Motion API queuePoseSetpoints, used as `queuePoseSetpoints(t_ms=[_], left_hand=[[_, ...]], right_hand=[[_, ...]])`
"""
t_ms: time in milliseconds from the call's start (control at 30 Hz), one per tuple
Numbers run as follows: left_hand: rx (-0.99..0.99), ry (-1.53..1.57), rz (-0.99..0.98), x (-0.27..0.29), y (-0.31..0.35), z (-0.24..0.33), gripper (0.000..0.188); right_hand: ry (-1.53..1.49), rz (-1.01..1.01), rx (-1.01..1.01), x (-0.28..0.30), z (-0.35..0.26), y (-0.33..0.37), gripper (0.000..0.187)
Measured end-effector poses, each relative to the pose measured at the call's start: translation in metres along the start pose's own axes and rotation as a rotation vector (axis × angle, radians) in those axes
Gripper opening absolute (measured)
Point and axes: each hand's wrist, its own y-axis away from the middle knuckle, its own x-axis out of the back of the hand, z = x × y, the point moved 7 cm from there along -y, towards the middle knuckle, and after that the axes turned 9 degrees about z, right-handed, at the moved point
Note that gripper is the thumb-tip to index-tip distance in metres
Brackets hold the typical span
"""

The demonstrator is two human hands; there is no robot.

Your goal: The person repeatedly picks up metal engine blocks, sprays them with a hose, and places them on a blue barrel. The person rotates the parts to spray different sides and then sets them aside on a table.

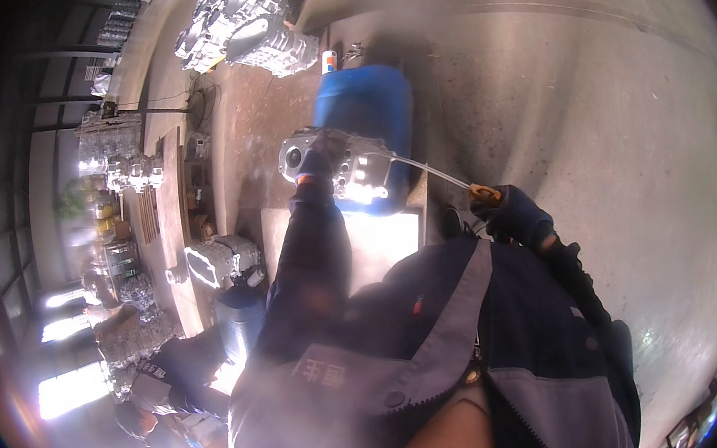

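Observation:
A silvery cast-metal housing (365, 170) with a round opening at its left end lies on a blue plastic drum (365, 97). My left hand (320, 159), in a dark glove, grips the housing near that opening; its fingers are partly blurred. Off to the right, my right hand (519, 216), also gloved, is closed around an orange-handled tool (485, 193) that looks like an air blow gun. Its long thin pale tube (431, 170) reaches left to the right end of the housing. The exact spot of the tip is hard to make out in the glare.
A pile of metal housings (244, 22) stands at the far left, with a white-and-red can (329, 61) beside the drum. Another housing (223, 259) sits on a blue container (239, 320) to my left. A co-worker (179, 379) is at the lower left. Concrete floor (635, 180) extends right.

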Motion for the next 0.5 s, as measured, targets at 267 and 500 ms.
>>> queuePoseSetpoints(t_ms=[267, 500], left_hand=[[-0.040, -0.046, -0.043, 0.000, 0.008, -0.002, 0.030], [0.031, 0.208, 0.047, -0.034, 0.015, -0.046, 0.024]], right_hand=[[-0.173, -0.009, 0.132, -0.002, -0.001, 0.003, 0.023], [-0.158, -0.026, 0.211, 0.004, -0.001, -0.008, 0.029]])
